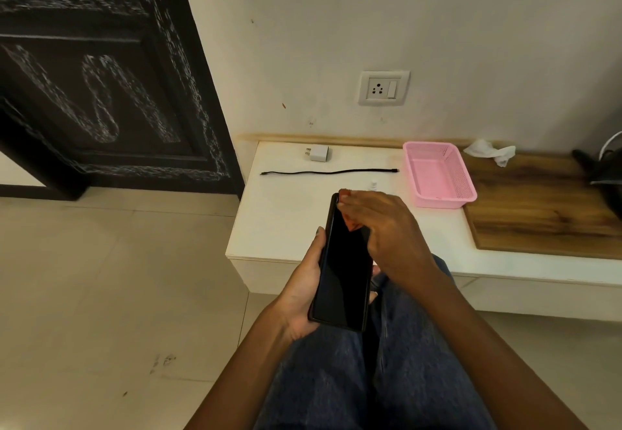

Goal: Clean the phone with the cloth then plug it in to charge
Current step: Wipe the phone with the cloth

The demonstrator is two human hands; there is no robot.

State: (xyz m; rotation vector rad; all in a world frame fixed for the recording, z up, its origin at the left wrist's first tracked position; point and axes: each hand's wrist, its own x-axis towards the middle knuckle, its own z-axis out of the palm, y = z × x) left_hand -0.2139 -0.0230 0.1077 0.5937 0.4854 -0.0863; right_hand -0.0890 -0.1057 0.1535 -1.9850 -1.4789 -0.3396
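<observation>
While the left hand [299,298] cradles the black smartphone [341,271] from beneath, thumb curled along its left edge, the right hand [387,231] presses a small reddish cloth [351,222] against the top of the dark screen, fingers [346,198] bent over it. Phone held above the lap, at the near edge of the white bench [286,221]. At 12 o'clock from the phone: black charging cable [328,172] lying straight, white plug adapter [318,153] just beyond it. Wall socket [383,88] above. Pink plastic basket [437,174] at 2 o'clock, crumpled white tissue [491,151] past it.
</observation>
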